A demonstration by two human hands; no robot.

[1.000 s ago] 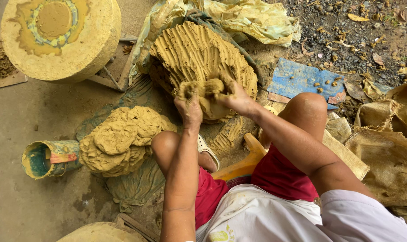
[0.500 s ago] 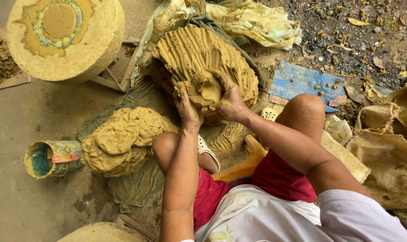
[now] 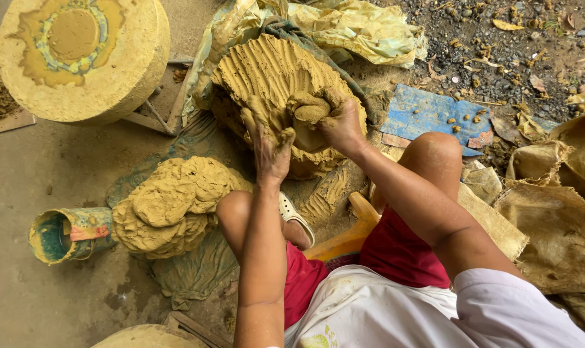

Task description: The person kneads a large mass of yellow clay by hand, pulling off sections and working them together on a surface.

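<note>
clay mound [image 3: 273, 77], upper centre of frame | left hand [image 3: 271, 151] open, pressing its front | right hand [image 3: 339, 127] closed on torn lump [image 3: 310, 111] | likely heavy, soft, sticky; scoop from edge

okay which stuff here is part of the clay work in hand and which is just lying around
In hand: big grooved clay mound; left hand and right hand digging into it.

Lying about: smaller clay heap, tipped can, round wheel, blue board, burlap sacks.

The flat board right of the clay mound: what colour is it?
Blue board, dotted with bits of clay; the head view shows it.
</note>
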